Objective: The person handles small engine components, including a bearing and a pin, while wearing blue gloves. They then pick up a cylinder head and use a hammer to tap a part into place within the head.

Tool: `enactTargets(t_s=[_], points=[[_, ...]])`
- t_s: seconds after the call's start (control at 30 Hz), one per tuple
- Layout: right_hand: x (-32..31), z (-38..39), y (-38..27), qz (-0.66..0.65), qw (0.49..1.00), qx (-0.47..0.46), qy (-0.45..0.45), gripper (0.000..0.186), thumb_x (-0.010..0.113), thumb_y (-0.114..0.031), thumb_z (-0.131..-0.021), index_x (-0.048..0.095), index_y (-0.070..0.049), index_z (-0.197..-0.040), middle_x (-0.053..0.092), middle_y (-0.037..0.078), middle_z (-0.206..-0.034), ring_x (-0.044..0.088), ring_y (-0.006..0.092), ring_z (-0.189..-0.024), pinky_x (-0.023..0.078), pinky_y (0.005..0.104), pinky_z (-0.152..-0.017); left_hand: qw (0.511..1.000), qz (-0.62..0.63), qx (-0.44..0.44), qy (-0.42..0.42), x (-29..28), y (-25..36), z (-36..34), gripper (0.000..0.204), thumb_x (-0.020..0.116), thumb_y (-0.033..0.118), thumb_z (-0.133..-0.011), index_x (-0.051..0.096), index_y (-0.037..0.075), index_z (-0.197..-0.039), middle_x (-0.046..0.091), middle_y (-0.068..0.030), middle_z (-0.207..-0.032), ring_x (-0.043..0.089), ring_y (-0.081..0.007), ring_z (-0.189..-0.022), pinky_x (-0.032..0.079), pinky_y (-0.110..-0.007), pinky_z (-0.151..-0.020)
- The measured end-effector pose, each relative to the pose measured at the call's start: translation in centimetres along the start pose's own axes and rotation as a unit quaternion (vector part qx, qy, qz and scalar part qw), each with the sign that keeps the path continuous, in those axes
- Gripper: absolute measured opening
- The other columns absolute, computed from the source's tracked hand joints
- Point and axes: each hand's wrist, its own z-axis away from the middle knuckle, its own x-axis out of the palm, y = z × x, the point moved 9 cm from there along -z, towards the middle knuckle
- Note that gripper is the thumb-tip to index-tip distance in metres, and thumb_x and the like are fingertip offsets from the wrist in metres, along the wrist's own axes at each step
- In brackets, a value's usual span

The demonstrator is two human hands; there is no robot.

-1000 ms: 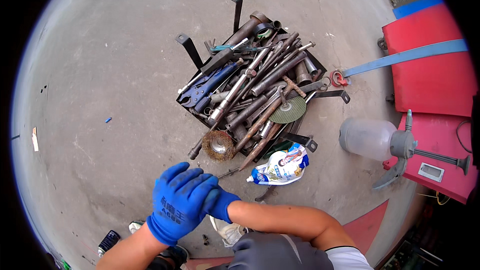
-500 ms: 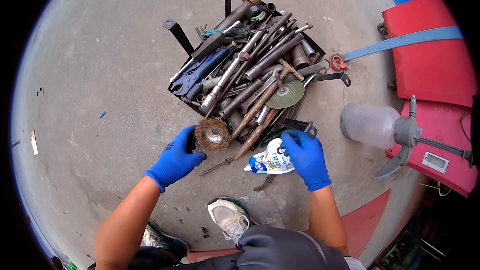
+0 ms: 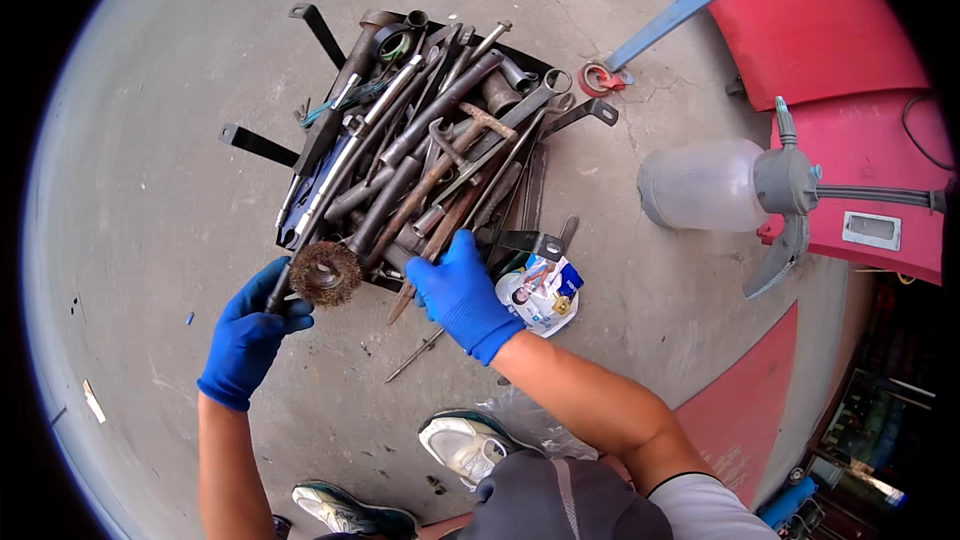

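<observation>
My left hand [image 3: 250, 335], in a blue glove, is closed around the dark lower end of a long chrome bar [image 3: 345, 155]. The bar slants up across a heap of tools in a black metal tray [image 3: 530, 58]. Beside those fingers, at the tray's near left corner, is a round wire brush [image 3: 325, 273]. My right hand [image 3: 465, 295], also gloved in blue, reaches to the tray's near edge with bent fingers among the tools, next to a pointed rusty bar [image 3: 402, 302]; what they grip is hidden. A white and blue pouch [image 3: 540, 295] lies right of that hand.
Black brackets [image 3: 258, 145] stick out from the tray. To the right stand a clear spray bottle [image 3: 705, 185] and red equipment [image 3: 800, 30] with a blue strap [image 3: 700, 5]. Red tape [image 3: 595, 80] lies beyond the tray. A thin rod [image 3: 415, 355] is on the floor near my shoes [image 3: 465, 445].
My right hand has let go of the pouch and moved left to the tools. My left hand has closed on the long bar. The green disc no longer shows its flat face; the view has shifted.
</observation>
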Motion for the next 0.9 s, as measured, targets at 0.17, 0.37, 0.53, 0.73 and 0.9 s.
enactTargets(t_s=[0.17, 0.37, 0.53, 0.73, 0.9], points=[[0.4, 0.0, -2.6, 0.102, 0.993, -0.045, 0.036, 0.046, 0.067, -0.022, -0.084, 0.038, 0.005, -0.108, 0.062, 0.027, -0.091, 0.064, 0.0407, -0.084, 0.050, 0.0507, -0.077, 0.940, -0.325, 0.074, 0.070, -1.7, 4.5, 0.2, 0.070, 0.049, -0.005, -0.076, 0.048, 0.002, -0.145, 0.055, -0.0141, -0.144, 0.052, -0.0273, -0.132, 0.042, -0.040, -0.109], [1.5, 1.4, -3.7, 0.101, 0.988, -0.089, 0.073, 0.048, 0.068, -0.024, -0.086, 0.037, 0.005, -0.109, 0.063, 0.026, -0.082, 0.064, 0.0456, -0.075, 0.050, 0.0539, -0.070, 0.793, -0.521, 0.300, 0.095, 11.5, 11.1, -1.5, 0.057, 0.067, 0.008, -0.089, 0.050, 0.003, -0.143, 0.057, -0.0155, -0.142, 0.054, -0.0265, -0.131, 0.041, -0.040, -0.109], [5.1, 1.0, -5.9, 0.263, 0.900, -0.337, 0.088, 0.042, 0.067, -0.026, -0.091, 0.050, 0.002, -0.117, 0.068, 0.021, -0.100, 0.067, 0.0403, -0.090, 0.052, 0.0481, -0.075, 0.669, -0.655, 0.349, 0.047, 20.5, 9.0, -8.3, 0.080, 0.081, 0.018, -0.077, 0.043, 0.004, -0.147, 0.060, -0.0231, -0.130, 0.061, -0.0365, -0.118, 0.050, -0.041, -0.099], [0.0, 3.1, -6.3, 0.256, 0.937, -0.236, 0.001, 0.023, 0.060, -0.022, -0.094, 0.063, -0.003, -0.107, 0.067, 0.022, -0.088, 0.066, 0.0416, -0.077, 0.054, 0.0458, -0.066, 0.596, -0.728, 0.312, 0.131, 21.5, 7.1, -11.9, 0.084, 0.078, 0.011, -0.073, 0.040, 0.010, -0.148, 0.061, -0.0202, -0.113, 0.065, -0.0366, -0.100, 0.055, -0.044, -0.083], [-8.8, 5.5, -5.7, 0.307, 0.937, -0.142, -0.088, 0.018, 0.063, -0.014, -0.093, 0.067, -0.001, -0.105, 0.068, 0.020, -0.084, 0.068, 0.0287, -0.071, 0.052, 0.0369, -0.066, 0.645, -0.650, 0.377, 0.135, 19.9, 8.0, -10.0, 0.089, 0.081, 0.007, -0.069, 0.041, 0.011, -0.149, 0.061, -0.0212, -0.118, 0.064, -0.0372, -0.104, 0.054, -0.043, -0.088]])
